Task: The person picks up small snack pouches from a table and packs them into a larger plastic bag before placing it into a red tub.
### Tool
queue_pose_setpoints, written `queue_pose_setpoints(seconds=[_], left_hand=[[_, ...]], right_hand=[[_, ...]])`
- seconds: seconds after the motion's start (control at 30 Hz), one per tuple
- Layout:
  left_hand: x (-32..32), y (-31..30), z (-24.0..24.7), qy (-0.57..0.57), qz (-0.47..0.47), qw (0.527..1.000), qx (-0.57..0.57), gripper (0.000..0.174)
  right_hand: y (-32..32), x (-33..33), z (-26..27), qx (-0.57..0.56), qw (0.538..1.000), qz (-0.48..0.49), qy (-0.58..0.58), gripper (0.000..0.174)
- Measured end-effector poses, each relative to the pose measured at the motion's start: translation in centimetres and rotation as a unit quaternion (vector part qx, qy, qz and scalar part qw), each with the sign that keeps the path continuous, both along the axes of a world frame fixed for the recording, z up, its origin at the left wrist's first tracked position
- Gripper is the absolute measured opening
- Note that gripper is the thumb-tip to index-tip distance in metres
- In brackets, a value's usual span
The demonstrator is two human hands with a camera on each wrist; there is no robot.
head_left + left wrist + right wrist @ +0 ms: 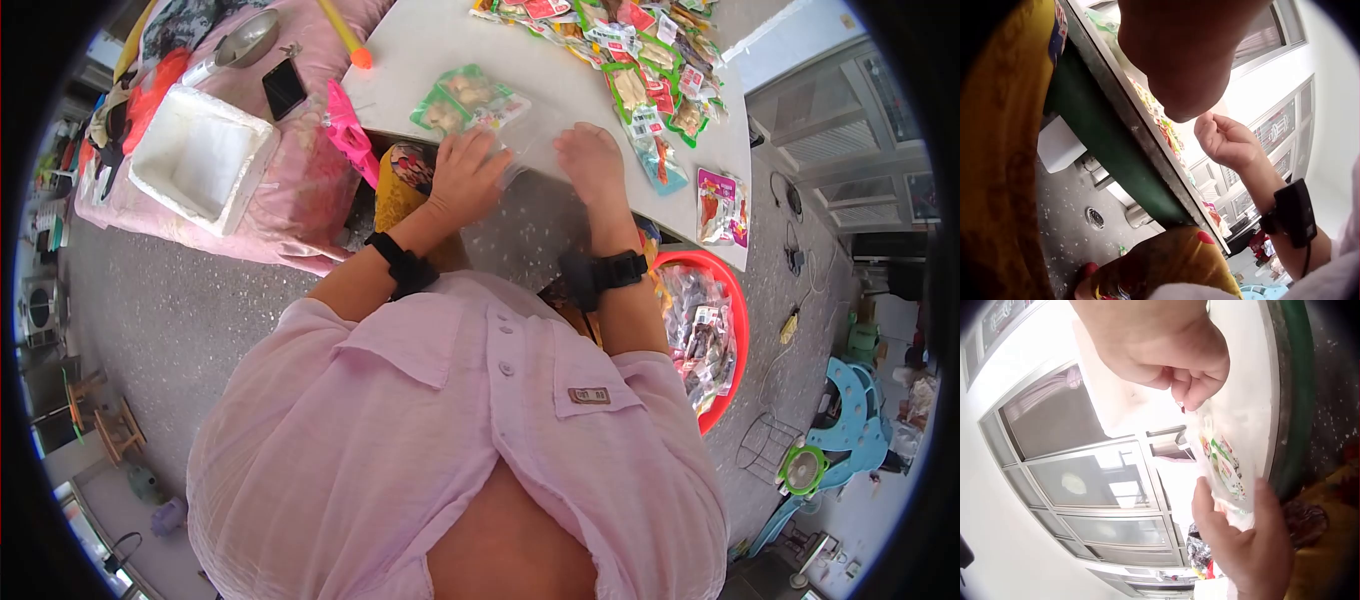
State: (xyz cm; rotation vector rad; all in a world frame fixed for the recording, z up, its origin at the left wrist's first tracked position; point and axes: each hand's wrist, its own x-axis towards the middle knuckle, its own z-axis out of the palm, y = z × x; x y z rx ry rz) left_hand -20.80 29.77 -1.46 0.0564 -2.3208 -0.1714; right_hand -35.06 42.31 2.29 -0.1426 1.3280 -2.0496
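Hands, two, mine, held apart: left hand (466, 182), clear bag (1242, 476) between thumb and fingers; right hand (592, 165), fingertips pinching the bag's other end. Bag contents: green-edged packets (466, 98), over the near edge of my white table (410, 55). Also on the table: one heap of mixed packets (655, 60), far right; one purple packet (722, 208), near the right edge. Beside my right arm: one red tub (741, 330), holding more packets. To my left: one white foam box (195, 165), on pink cloth (305, 190).
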Motion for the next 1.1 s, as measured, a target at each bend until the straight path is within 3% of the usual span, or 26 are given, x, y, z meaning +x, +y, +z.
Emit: queue_pose_setpoints(seconds=[0.1,0.3,0.33,0.4,0.53,0.6,0.67,0.8,0.87,1.1], left_hand=[[-0.3,-1.1,0.6,-0.013,-0.042,0.999,-0.001,0.031],[-1.6,-5.6,4.6,0.062,-0.109,0.98,0.152,0.013],[-1.4,-5.9,6.5,0.031,-0.113,0.954,0.277,0.012],[-1.0,-6.4,10.3,-0.031,-0.115,0.852,0.51,0.012],[-0.6,-6.7,11.8,-0.11,-0.196,0.693,0.685,0.012],[-0.2,-5.2,11.8,-0.108,-0.236,0.684,0.682,0.012],[0.3,-3.8,11.7,-0.119,-0.263,0.672,0.682,0.013],[1.3,-1.1,12.1,-0.152,-0.264,0.747,0.591,0.015],[1.7,0.3,12.6,-0.147,-0.292,0.752,0.572,0.014],[1.4,3.5,11.2,-0.161,-0.383,0.677,0.608,0.014]], right_hand=[[0.4,-0.5,-0.1,0.029,0.999,-0.022,0.022,0.012],[0.8,-1.2,1.5,0.087,0.981,-0.016,0.171,0.019],[0.8,-1.4,1.8,0.085,0.979,-0.017,0.187,0.021],[0.8,-1.6,2.6,0.08,0.972,-0.019,0.22,0.024],[0.9,-1.0,4.3,0.031,0.947,0.003,0.32,0.032],[1.0,-0.6,4.6,0.001,0.912,0.017,0.41,0.035],[2.1,0.8,6.4,0.067,0.853,0.058,0.515,0.037],[4.6,3.8,10.2,0.168,0.727,0.103,0.658,0.03],[5.9,4.4,10.9,0.226,0.638,0.143,0.722,0.024],[8.8,6.5,10.0,0.229,0.669,0.152,0.69,0.014]])
